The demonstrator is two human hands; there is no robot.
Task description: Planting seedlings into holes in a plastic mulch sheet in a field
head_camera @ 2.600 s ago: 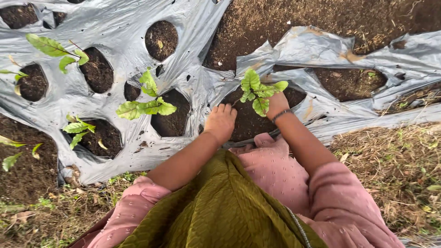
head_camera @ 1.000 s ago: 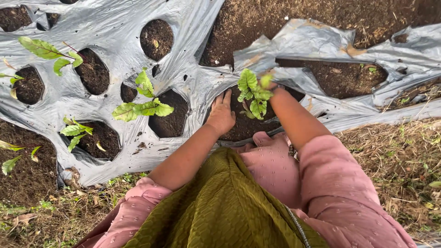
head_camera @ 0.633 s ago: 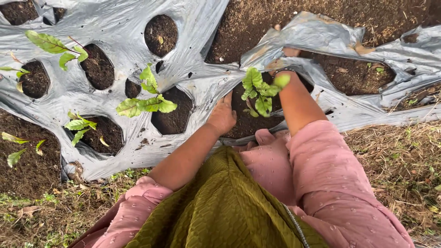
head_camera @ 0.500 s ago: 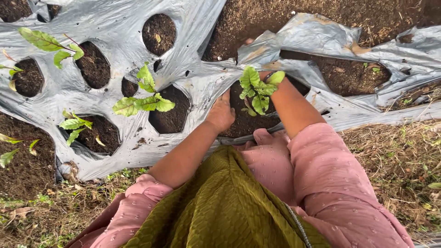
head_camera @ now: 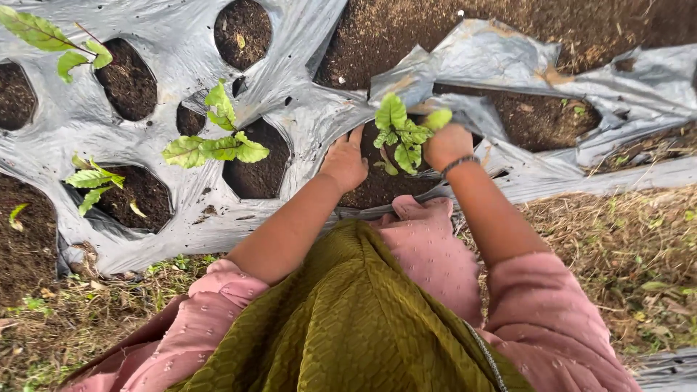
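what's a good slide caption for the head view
Two hands, left hand and right hand, around a green seedling in a hole of grey plastic mulch sheet.

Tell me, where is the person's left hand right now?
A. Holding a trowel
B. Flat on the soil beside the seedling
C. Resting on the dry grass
B: the left hand lies palm-down in the dark planting hole, just left of the green seedling that the right hand grips.

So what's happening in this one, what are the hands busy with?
A person bends over a bed covered in grey plastic sheet with round planting holes. The right hand holds a small leafy seedling over a soil-filled hole, while the left hand rests flat at that hole's edge. Other seedlings already stand in holes to the left.
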